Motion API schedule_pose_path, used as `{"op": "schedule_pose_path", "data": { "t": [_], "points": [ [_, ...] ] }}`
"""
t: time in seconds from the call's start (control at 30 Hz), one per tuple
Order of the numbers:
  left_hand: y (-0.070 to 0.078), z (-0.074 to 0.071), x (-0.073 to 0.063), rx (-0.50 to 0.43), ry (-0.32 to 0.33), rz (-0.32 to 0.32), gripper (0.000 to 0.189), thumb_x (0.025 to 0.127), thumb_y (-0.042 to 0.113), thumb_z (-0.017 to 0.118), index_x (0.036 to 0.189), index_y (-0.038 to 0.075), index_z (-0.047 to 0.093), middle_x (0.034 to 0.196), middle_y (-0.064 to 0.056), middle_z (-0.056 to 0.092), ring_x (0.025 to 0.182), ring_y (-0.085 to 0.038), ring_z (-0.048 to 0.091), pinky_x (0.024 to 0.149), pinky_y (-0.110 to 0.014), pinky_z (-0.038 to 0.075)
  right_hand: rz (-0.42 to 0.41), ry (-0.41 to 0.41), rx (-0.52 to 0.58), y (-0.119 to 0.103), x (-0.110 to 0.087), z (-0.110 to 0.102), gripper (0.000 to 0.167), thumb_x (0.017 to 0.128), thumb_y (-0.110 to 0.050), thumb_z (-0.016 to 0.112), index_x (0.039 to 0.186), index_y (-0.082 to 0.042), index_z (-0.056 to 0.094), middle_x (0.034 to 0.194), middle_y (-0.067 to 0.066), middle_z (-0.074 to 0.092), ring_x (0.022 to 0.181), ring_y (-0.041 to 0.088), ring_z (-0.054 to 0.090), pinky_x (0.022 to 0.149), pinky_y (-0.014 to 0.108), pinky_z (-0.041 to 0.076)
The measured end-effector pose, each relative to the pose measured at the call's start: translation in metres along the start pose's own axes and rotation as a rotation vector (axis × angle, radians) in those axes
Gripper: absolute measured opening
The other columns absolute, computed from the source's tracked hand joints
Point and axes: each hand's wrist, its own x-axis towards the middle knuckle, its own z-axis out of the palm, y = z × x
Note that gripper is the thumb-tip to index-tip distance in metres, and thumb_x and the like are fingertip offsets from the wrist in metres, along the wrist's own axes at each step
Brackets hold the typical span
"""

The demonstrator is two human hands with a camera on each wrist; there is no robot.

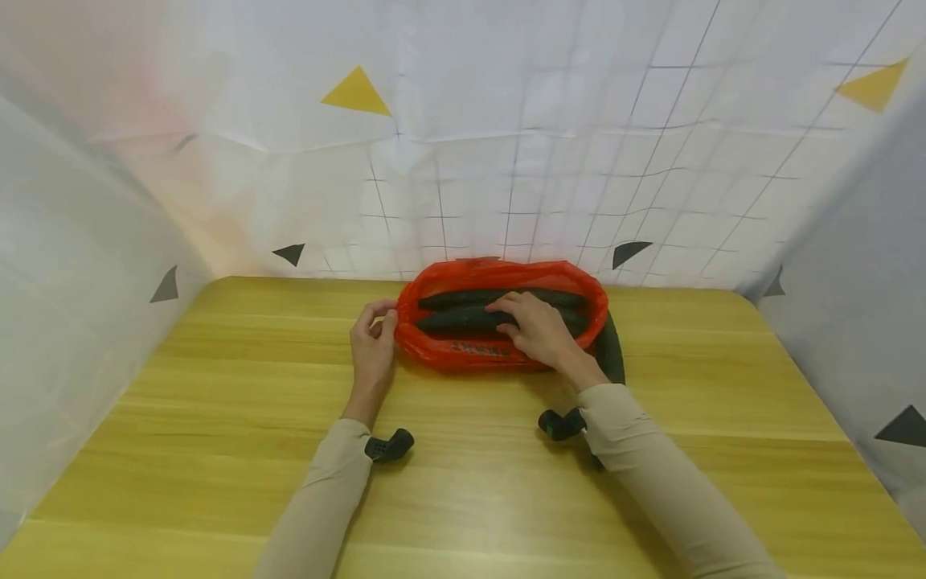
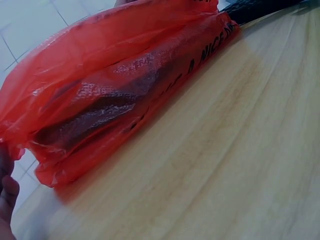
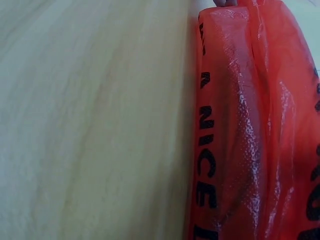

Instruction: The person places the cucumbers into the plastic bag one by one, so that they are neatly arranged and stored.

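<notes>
A red plastic bag (image 1: 463, 363) lies at the back of the table with its mouth spread upward. Inside are two long dark green cucumbers, a back cucumber (image 1: 448, 299) and a front cucumber (image 1: 456, 319), side by side. My left hand (image 1: 374, 338) pinches the bag's left end between thumb and fingers; its fingertips (image 2: 7, 187) show at the edge of the left wrist view. Reaching in over the near rim, my right hand (image 1: 538, 328) has its fingers and thumb about the front cucumber. The bag's side, with black lettering, fills much of the right wrist view.
Another cucumber (image 1: 611, 354) lies outside the bag, along its right end, partly behind the right forearm. The wooden table (image 1: 463, 498) ends at a white sheet (image 1: 463, 185) behind the bag. Dark devices, such as the left one (image 1: 391, 446), are worn on both wrists.
</notes>
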Motion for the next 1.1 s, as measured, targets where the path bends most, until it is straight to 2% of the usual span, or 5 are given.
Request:
{"op": "schedule_pose_path", "data": {
  "t": [0.17,0.4,0.6,0.9,1.1],
  "points": [
    [-0.0001,0.0001,-0.0004,-0.001,0.0,0.002,0.022,0.095,0.012,0.055,0.112,0.001,0.062,0.101,-0.006,0.058,0.072,-0.01,0.059,0.059,-0.025,0.047,-0.004,-0.013,-0.007,-0.0006,-0.0006,0.0005,0.032,0.088,-0.014,0.065,0.12,-0.016,0.063,0.121,0.005,0.062,0.112,0.025,0.056,0.09,0.046,0.049],
    [-0.0038,0.001,-0.0007,0.012,-0.006,0.019,0.022,0.095,0.014,0.055,0.111,0.001,0.062,0.101,-0.009,0.058,0.067,-0.011,0.055,0.055,-0.022,0.044,0.001,-0.087,-0.054,-0.0004,-0.0028,0.0071,0.031,0.088,-0.014,0.065,0.119,-0.019,0.065,0.123,0.003,0.06,0.113,0.025,0.057,0.087,0.046,0.051],
    [0.0001,0.0004,-0.0012,-0.001,-0.016,0.012,0.023,0.095,0.013,0.055,0.112,0.0,0.062,0.103,-0.011,0.058,0.073,-0.011,0.057,0.059,-0.024,0.046,-0.003,-0.057,-0.056,-0.0007,-0.0025,0.0093,0.03,0.087,-0.013,0.066,0.118,-0.017,0.066,0.122,0.005,0.061,0.113,0.025,0.057,0.089,0.045,0.05],
    [0.0013,0.0009,-0.0024,0.042,-0.018,0.019,0.024,0.095,0.014,0.055,0.113,0.0,0.062,0.104,-0.011,0.059,0.071,-0.01,0.053,0.057,-0.02,0.043,0.029,-0.068,-0.023,-0.0039,-0.0045,0.0069,0.03,0.088,-0.015,0.066,0.118,-0.017,0.066,0.123,0.005,0.061,0.115,0.026,0.056,0.094,0.046,0.047],
    [0.0006,0.0007,-0.002,0.054,-0.023,-0.011,0.023,0.095,0.015,0.055,0.113,0.002,0.062,0.105,-0.011,0.059,0.075,-0.012,0.055,0.063,-0.025,0.045,0.056,-0.113,0.059,-0.0036,-0.0075,0.0037,0.031,0.091,-0.018,0.063,0.122,-0.015,0.063,0.125,0.008,0.059,0.118,0.029,0.053,0.098,0.048,0.044]
  ]
}}
